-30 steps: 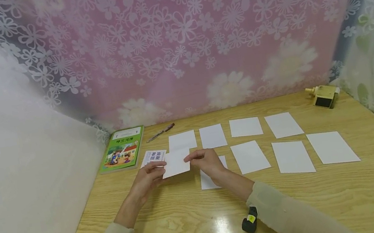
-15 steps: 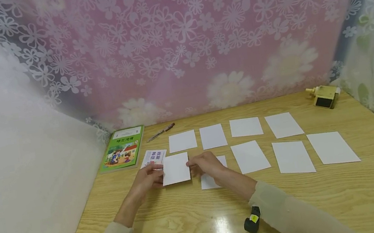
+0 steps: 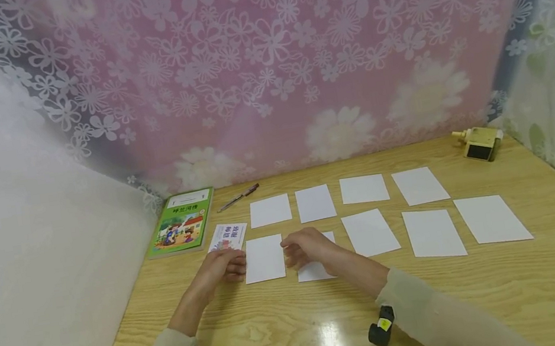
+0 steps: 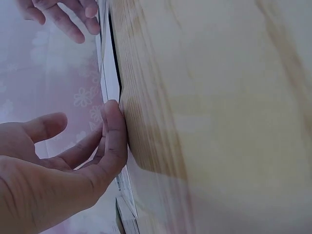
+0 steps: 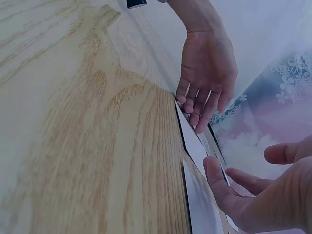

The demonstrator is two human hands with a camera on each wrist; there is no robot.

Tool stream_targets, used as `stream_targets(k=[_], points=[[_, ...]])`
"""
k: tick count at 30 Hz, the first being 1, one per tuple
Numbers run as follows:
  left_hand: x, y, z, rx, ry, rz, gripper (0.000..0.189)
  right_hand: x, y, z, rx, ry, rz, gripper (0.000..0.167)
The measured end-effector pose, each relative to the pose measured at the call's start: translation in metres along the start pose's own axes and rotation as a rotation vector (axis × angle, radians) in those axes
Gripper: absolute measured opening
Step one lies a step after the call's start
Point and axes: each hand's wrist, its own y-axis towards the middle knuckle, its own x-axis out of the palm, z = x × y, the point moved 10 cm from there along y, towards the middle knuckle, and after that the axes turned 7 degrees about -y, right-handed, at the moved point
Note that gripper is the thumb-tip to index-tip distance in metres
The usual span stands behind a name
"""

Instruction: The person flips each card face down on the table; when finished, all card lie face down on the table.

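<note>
A blank white card (image 3: 263, 259) lies flat on the wooden table (image 3: 489, 291), between my two hands. My left hand (image 3: 232, 266) rests at the card's left edge with relaxed fingers; in the right wrist view the left hand (image 5: 202, 105) has its fingertips down at the edge of the card (image 5: 192, 146). My right hand (image 3: 295, 252) sits at the card's right edge, loosely spread and holding nothing, and partly covers another white card (image 3: 316, 270). In the left wrist view the left thumb (image 4: 114, 141) touches the table beside the card's edge (image 4: 109, 73).
Several more blank white cards (image 3: 369, 233) lie in two rows across the table. A printed card (image 3: 228, 236), a green picture book (image 3: 181, 220) and a pen (image 3: 238, 197) are at the back left. A yellow sharpener (image 3: 479, 143) stands at the back right.
Both hands lowered the white card from the air onto the table and let go of it; the fingers now lie relaxed at its two sides.
</note>
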Motion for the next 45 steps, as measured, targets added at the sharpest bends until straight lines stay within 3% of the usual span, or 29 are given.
stream_targets(k=[6, 12, 20, 25, 29, 38, 41, 45], points=[[0.000, 0.000, 0.001, -0.001, 0.018, 0.018, 0.040, -0.013, -0.007, 0.002, -0.013, 0.028, -0.036, 0.045], [0.003, -0.005, 0.012, 0.036, 0.044, 0.045, 0.044, -0.036, -0.012, 0.004, -0.039, 0.031, -0.035, 0.051], [0.044, -0.007, 0.037, 0.122, 0.007, -0.089, 0.049, -0.064, -0.023, 0.005, -0.089, 0.055, -0.037, 0.057], [0.067, -0.008, 0.043, 0.135, -0.022, -0.177, 0.051, -0.078, -0.031, 0.009, -0.104, 0.055, -0.029, 0.057], [0.075, -0.008, 0.043, 0.141, -0.021, -0.193, 0.050, -0.087, -0.036, 0.007, -0.138, 0.057, -0.029, 0.055], [0.063, -0.004, 0.036, 0.124, -0.075, -0.150, 0.049, -0.086, -0.036, 0.004, -0.155, 0.079, -0.063, 0.055], [0.048, -0.005, 0.036, 0.129, -0.069, -0.120, 0.051, -0.079, -0.033, 0.001, -0.151, 0.105, -0.088, 0.057], [0.017, -0.004, 0.035, 0.128, -0.045, -0.049, 0.053, -0.065, -0.023, -0.005, -0.151, 0.144, -0.105, 0.056]])
